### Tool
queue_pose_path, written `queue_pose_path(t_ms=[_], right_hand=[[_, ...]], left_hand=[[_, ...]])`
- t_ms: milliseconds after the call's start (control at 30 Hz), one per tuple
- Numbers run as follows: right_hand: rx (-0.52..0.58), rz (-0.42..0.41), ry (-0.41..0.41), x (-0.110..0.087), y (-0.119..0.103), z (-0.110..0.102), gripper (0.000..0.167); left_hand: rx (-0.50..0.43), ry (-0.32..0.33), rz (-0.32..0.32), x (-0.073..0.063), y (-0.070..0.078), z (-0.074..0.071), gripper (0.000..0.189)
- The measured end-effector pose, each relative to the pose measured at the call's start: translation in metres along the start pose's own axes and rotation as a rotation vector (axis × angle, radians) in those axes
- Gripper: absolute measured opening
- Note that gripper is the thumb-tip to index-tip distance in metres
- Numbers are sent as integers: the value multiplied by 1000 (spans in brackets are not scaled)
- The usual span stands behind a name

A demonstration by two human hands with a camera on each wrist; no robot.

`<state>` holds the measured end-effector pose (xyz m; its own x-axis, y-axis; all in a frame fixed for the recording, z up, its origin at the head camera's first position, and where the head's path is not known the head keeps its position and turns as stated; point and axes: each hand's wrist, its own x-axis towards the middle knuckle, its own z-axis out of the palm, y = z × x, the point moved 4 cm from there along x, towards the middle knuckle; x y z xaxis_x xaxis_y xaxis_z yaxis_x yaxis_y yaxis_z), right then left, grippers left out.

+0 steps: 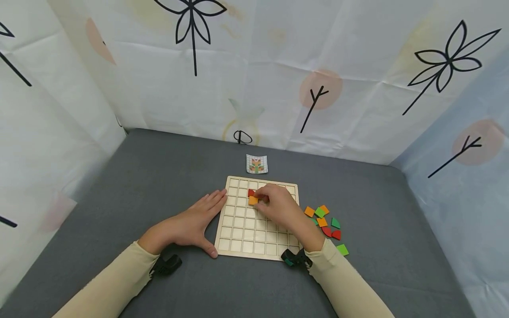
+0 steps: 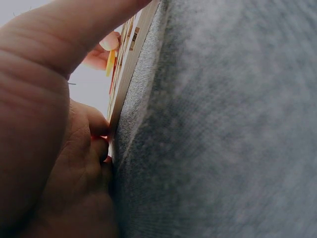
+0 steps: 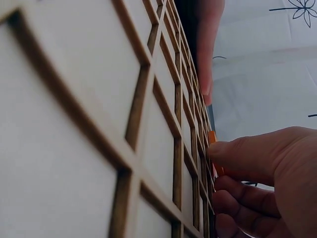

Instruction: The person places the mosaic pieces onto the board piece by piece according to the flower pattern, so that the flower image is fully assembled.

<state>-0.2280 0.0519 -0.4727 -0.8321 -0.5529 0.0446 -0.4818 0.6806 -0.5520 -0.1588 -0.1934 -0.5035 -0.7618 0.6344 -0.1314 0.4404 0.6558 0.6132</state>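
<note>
My right hand pinches an orange square tile between thumb and fingers over the upper part of a wooden grid board. Just behind that tile, a red piece shows, partly covered by the fingers. In the left wrist view the orange tile stands tilted above the board's surface. My left hand lies with straight fingers along the board's left side, fingertips at the upper left edge and thumb at the lower left corner.
Several loose orange, green and red tiles lie right of the board, with a light green square nearer me. Behind the board is a small pattern card. A grey cloth covers the table; patterned white curtains surround it.
</note>
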Motion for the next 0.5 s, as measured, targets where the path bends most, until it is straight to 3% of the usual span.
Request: queue_pose_path(t_ms=[500], right_hand=[[-41,-7,-37,2,-3,2,17]], left_hand=[[-6,-4,3,-1,0,-2,151]])
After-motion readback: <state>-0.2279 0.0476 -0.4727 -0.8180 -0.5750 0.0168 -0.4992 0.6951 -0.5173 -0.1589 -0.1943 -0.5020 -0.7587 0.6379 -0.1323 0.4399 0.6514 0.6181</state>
